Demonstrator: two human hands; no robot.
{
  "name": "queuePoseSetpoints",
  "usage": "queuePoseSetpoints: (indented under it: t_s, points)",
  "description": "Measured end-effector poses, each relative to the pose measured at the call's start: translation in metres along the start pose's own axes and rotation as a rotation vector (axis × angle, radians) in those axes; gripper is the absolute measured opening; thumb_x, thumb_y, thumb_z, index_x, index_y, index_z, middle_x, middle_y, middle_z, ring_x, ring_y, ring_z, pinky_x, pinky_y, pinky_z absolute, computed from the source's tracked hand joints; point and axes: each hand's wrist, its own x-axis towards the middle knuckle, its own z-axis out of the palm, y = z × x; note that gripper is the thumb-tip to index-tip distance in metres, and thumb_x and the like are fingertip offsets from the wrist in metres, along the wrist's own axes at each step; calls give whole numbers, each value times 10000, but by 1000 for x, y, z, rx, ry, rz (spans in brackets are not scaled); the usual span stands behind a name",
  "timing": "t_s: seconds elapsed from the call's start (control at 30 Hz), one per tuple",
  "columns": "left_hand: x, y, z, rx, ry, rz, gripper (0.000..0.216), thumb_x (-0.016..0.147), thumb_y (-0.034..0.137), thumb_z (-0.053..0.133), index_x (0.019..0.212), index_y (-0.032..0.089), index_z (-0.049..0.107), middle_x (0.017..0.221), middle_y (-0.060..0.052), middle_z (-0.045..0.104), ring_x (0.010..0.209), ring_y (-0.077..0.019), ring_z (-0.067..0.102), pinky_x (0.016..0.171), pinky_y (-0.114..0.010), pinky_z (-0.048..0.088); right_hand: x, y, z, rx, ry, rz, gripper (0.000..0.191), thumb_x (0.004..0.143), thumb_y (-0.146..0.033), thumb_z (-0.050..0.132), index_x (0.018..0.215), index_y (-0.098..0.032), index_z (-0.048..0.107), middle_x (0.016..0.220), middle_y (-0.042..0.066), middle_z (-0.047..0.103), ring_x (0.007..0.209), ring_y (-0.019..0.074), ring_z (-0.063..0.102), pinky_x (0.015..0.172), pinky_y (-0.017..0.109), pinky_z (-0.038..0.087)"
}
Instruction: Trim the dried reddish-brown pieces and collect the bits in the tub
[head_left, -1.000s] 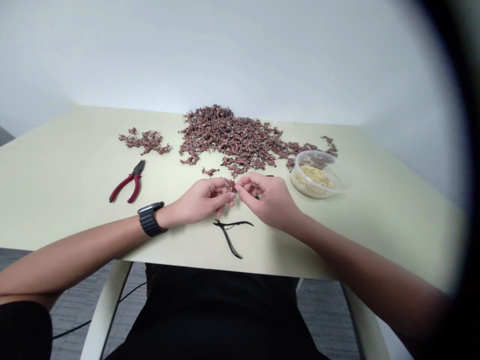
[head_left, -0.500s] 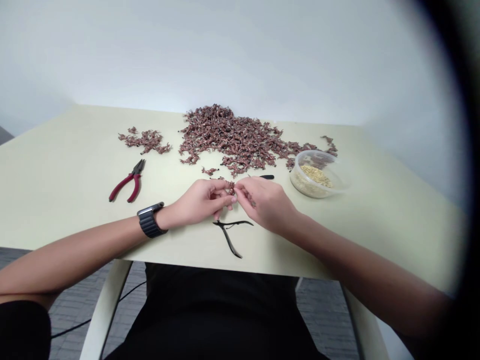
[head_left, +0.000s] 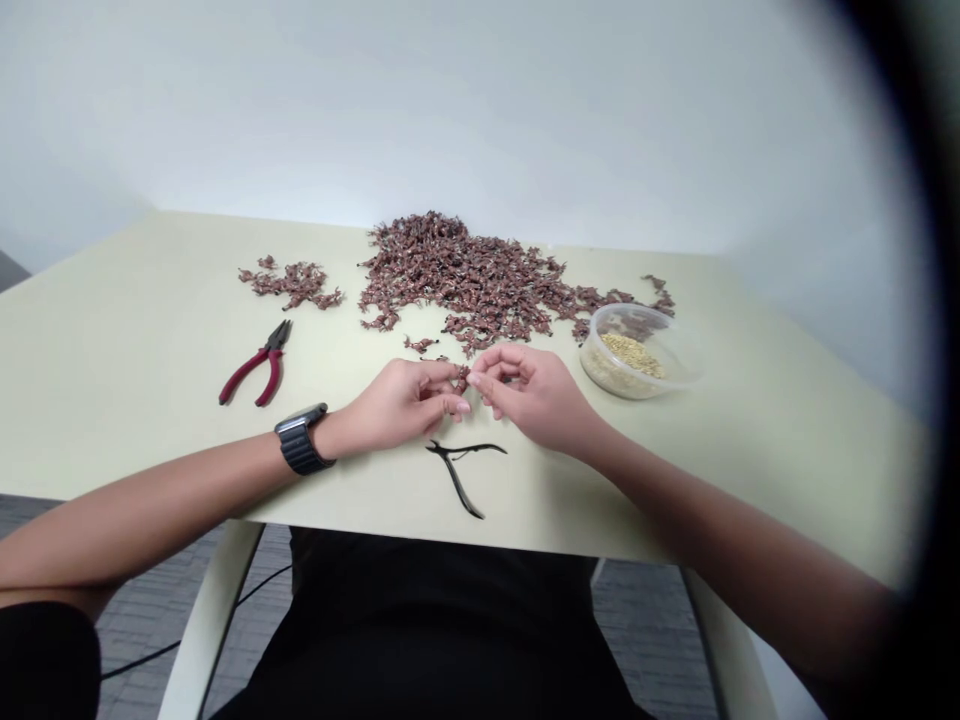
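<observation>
My left hand [head_left: 401, 402], with a dark watch [head_left: 300, 440] on its wrist, is closed on a small reddish-brown figurine [head_left: 463, 379], which sticks out between thumb and fingers. Against the figurine's right side, the thumb and index finger of my right hand [head_left: 541, 398] are pinched together; anything finer between those fingertips is too small to see. Just below both hands, black-handled nippers [head_left: 454, 462] lie spread on the table. A few loose brown figurines [head_left: 421, 344] lie just beyond my fingers.
A large heap of similar figurines [head_left: 457, 275] covers the table's back middle, with a smaller group [head_left: 292, 284] to its left. Red-handled pliers [head_left: 264, 365] lie at left. At right stands a clear round tub [head_left: 600, 370] holding small golden pieces [head_left: 634, 354].
My right hand has turned, its fingers lifting and loosening while thumb and index stay at the figurine. My left thumb has shifted slightly away from it. The tools and tub have not moved.
</observation>
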Motion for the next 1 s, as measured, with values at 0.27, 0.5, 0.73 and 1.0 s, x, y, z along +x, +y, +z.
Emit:
queuePoseSetpoints:
  t_s: [0.27, 0.5, 0.73, 1.0]
  points:
    - [-1, 2, 2, -203, -58, -71, 303, 953, 435, 683, 875, 145, 647, 575, 21, 610, 480, -94, 561, 537, -211, 458, -2, 5, 4, -415, 64, -384, 142, 1002, -287, 532, 913, -222, 620, 802, 47, 652, 741, 183, 572, 720, 337, 459]
    - [-2, -2, 6, 257, 134, 126, 118, 966, 269, 626, 953, 167, 682, 783, -15, 751, 643, -113, 647, 603, -207, 441, 0, -1, 11, 348, -79, 229, 339, 890, -508, 722, 827, -206, 581, 652, -28, 556, 502, 115, 517, 498, 276, 423]
    - [1, -2, 4, 2, 71, -23, 197, 982, 329, 616, 940, 150, 684, 782, -28, 741, 569, -98, 615, 556, -206, 476, -1, 0, 6, -69, -13, -19, 218, 998, -415, 585, 941, -210, 636, 760, 12, 646, 592, 139, 561, 592, 302, 448]
    - [2, 1, 0, -271, -21, -143, 338, 944, 464, 689, 991, 130, 696, 786, -39, 715, 477, -61, 537, 491, -192, 472, 4, 16, -7, -651, -31, -557, 175, 1032, -206, 467, 1019, -201, 641, 955, 97, 695, 890, 222, 612, 820, 348, 467]
